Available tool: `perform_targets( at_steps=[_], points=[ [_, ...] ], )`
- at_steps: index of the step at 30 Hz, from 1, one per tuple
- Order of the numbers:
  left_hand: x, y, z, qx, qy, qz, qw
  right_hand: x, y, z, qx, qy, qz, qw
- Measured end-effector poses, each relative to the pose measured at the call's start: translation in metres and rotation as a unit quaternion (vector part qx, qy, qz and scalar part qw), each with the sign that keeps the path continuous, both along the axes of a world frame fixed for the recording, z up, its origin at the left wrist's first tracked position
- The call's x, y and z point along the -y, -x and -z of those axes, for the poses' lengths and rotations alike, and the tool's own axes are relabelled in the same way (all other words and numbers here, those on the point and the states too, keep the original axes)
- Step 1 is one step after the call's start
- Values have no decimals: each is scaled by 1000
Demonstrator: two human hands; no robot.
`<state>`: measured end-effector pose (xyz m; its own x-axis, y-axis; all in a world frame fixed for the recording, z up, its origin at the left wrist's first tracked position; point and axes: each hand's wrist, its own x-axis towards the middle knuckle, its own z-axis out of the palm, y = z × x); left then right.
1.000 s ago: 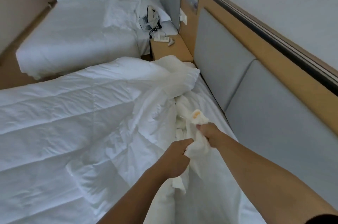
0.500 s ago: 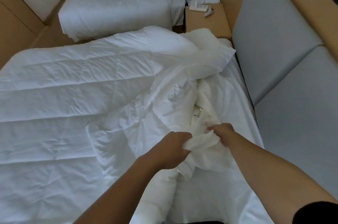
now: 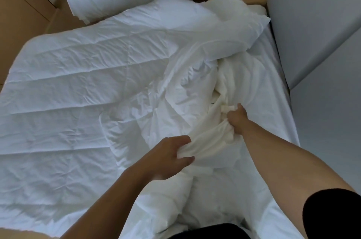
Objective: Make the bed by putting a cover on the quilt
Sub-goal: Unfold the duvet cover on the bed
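We grip the bunched cover (image 3: 207, 141) in both fists at centre frame, left hand (image 3: 172, 155) lower, right hand (image 3: 237, 121) higher and to the right, the cloth between them slanting up to the right. The quilt (image 3: 78, 92) lies spread to the left of both hands, its long axis running from left edge to upper right. Our left hand is nearer it.

Both hands (image 3: 172, 155) (image 3: 237, 120) gripping bunched cover (image 3: 207, 141) beside spread quilt (image 3: 78, 92)
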<state>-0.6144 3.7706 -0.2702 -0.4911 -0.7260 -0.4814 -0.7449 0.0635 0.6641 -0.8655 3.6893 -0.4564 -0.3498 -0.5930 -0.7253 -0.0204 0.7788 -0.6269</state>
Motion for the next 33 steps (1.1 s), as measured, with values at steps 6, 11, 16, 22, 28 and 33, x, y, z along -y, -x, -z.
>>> perform_targets(
  at_steps=[6,11,16,22,28,33],
  points=[
    [5,-7,2,-5,-15,-60,998,-1,11,-27,88,-28,76,993],
    [6,-7,0,-29,-23,-66,997,-9,37,-72,163,-8,3,987],
    [-8,9,1,-59,-50,-38,996,-14,71,-135,42,32,14,999],
    [-26,48,10,-45,13,-54,997,-31,114,-287,16,180,100,978],
    [-30,118,11,-9,42,-40,998,-87,109,-404,-89,344,136,925],
    [-27,147,-17,-55,76,-5,996,-122,106,-469,-90,423,153,889]
  ],
)
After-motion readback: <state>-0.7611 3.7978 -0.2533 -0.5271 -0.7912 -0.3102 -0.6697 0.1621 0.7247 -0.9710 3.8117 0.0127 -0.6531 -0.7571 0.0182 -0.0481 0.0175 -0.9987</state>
